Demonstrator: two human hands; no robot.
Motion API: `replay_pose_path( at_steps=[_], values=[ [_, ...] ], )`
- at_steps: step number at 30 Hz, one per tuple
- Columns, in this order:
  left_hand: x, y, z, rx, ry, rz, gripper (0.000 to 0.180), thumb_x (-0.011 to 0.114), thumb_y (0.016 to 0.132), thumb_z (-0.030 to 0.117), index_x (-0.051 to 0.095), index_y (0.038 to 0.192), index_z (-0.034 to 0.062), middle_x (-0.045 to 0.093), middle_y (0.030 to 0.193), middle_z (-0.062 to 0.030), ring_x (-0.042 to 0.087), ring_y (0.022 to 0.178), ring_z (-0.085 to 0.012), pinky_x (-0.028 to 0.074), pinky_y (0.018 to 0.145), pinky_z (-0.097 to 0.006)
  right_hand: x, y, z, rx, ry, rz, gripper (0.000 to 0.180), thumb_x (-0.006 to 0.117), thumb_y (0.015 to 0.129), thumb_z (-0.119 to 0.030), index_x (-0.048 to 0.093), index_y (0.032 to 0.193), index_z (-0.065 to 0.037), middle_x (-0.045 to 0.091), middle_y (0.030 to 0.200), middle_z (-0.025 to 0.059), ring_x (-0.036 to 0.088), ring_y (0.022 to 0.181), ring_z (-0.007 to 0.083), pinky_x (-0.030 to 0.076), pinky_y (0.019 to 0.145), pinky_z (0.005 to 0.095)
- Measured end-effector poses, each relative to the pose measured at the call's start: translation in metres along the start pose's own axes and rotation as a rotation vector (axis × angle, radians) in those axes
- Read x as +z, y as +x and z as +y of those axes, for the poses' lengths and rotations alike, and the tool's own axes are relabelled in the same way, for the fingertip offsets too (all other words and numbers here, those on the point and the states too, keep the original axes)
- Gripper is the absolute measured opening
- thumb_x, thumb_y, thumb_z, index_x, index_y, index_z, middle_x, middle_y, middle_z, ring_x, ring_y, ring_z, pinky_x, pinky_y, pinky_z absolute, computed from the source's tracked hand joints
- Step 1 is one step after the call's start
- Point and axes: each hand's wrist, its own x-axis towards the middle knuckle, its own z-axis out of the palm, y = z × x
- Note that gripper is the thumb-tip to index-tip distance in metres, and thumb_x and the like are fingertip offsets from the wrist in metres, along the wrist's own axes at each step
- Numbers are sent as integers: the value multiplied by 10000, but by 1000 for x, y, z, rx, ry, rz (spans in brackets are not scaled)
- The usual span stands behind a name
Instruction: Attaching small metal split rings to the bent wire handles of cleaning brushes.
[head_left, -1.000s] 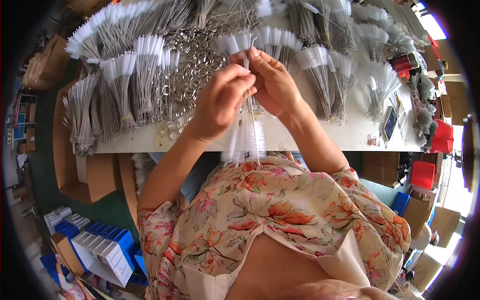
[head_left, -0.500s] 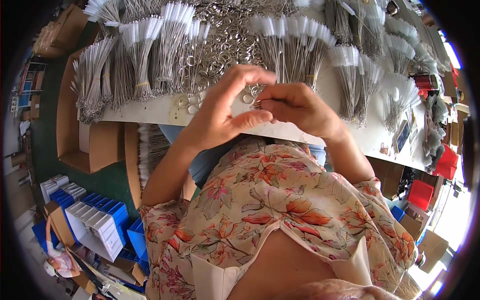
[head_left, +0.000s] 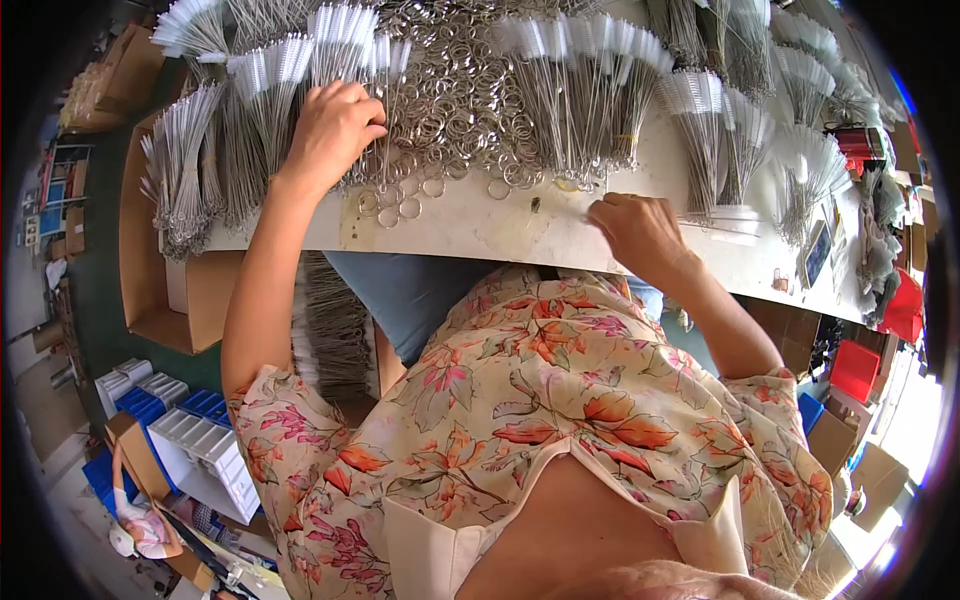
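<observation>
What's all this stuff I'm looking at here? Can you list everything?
wire brushes: many bundles, grey stems with white bristles, across the table's far side
metal rings: a heap, silver, table centre
table: one, whitish, before the person
cardboard box: one, brown, left under the table
plastic crates: several, blue and white, on the floor lower left
red bins: a few, right
left hand: on brushes beside the rings
right hand: at the table's near edge, grip unclear

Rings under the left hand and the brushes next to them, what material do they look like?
Rings: bright metal, probably steel wire; silvery glints, thin round loops. Brushes: twisted grey metal wire stems with white bristle tips, likely plastic, though too small to confirm. Left hand rests on them; right hand is on the white table.
</observation>
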Motion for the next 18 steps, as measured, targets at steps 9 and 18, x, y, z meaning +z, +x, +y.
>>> replay_pose_path(
  at_steps=[9,18],
  values=[
    [-12,-8,34,-81,58,326,126,654,770,135,572,831,61,559,794,-47,522,814,-205,416,752,-347,-44,44,-40,122,935,312,99,594,838,-74,645,883,-2,606,717,95,578,606,125,453,561,243],
    [-24,11,150,-435,-2442,414,192,475,936,202,561,979,37,553,951,-19,510,888,-110,424,808,-247,-60,78,-72,-399,867,714,103,651,778,-40,657,868,8,606,990,108,616,897,209,516,722,274]
  ],
)
